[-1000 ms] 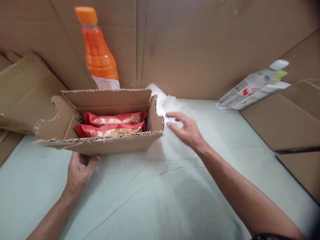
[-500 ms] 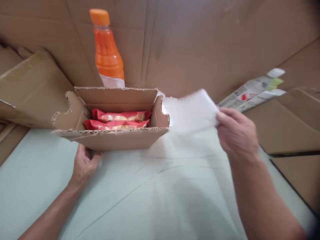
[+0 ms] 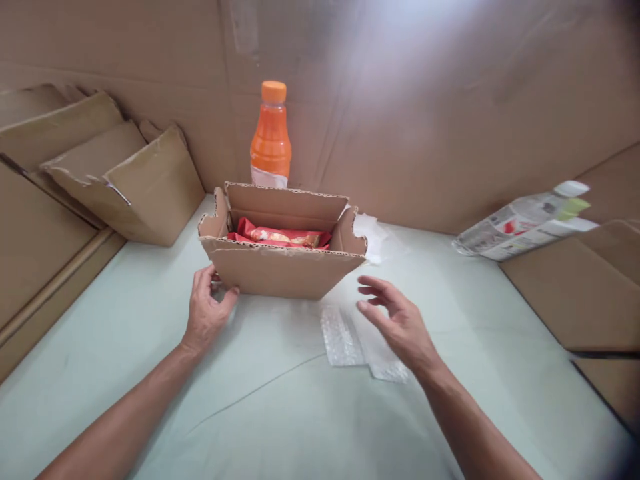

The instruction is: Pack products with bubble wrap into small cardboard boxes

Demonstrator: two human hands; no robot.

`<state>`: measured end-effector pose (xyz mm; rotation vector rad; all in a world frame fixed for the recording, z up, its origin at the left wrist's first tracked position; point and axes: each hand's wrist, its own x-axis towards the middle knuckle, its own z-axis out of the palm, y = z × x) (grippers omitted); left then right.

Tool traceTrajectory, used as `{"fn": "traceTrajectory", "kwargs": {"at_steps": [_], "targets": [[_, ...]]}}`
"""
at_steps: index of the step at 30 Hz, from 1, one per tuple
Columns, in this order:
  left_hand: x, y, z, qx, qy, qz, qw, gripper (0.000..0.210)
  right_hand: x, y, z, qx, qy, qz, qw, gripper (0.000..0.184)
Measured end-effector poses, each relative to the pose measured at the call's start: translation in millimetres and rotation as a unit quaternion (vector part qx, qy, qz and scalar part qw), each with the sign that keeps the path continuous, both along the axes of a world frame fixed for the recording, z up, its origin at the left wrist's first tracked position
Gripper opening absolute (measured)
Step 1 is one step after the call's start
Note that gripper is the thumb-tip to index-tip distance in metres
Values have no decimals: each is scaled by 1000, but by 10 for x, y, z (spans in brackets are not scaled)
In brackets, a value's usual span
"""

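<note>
A small cardboard box (image 3: 280, 270) stands with its top open, its cut edges rough. Inside lie red snack packets (image 3: 293, 237), partly hidden by the front wall. My left hand (image 3: 209, 303) grips the box's lower left corner, thumb at the front and fingers at the side. To the right of the box, my right hand (image 3: 397, 320) hovers open with fingers apart and nothing in it. Beneath and beside that hand, pieces of bubble wrap (image 3: 343, 337) lie on the table.
Behind the box stands an orange drink bottle (image 3: 271, 140). More clear wrap (image 3: 373, 240) sits behind the box's right side. Open cardboard cartons (image 3: 155, 187) are at the left. On the right, a clear plastic bottle (image 3: 520, 223) leans by another carton (image 3: 575, 287). A cardboard wall (image 3: 425, 133) closes the back.
My right hand has let go of the white sheet and moved left and down toward the box; bubble wrap now lies on the table. The view has shifted, showing more on the left.
</note>
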<state>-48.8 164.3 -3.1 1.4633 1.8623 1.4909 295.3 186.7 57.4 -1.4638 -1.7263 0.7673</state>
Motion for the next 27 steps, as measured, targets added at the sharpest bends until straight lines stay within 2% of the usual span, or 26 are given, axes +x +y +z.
{"fn": "traceTrajectory", "kwargs": {"at_steps": [2,4,6,9,13,17,20,23,25,27], "targets": [[-23,6,16,-2,2,17,1000,40,-247,100,-23,15,-25,37,999,42],[-57,34,-11,-30,-46,4,998,42,-413,213,-41,29,-65,36,997,33],[-89,80,-65,-45,-113,-12,993,47,-494,350,-36,33,-94,34,994,29],[-114,156,-137,-17,-189,-33,981,61,-544,619,2,30,-106,42,993,27],[-155,216,-178,24,-235,-130,963,83,-681,1018,-6,34,-105,37,993,29],[-257,242,-211,17,-220,-224,949,82,-785,1172,-68,53,-72,53,995,35],[-318,257,-237,10,-220,-224,949,87,-635,978,-17,78,-53,42,995,37],[-320,248,-228,16,-205,-183,961,87,-284,537,151,105,-90,42,990,27],[-300,227,-193,16,-191,-166,967,83,-31,183,275,103,-152,117,976,32],[-277,205,-143,6,-178,-161,971,76,160,-129,341,86,-222,216,947,55]]}}
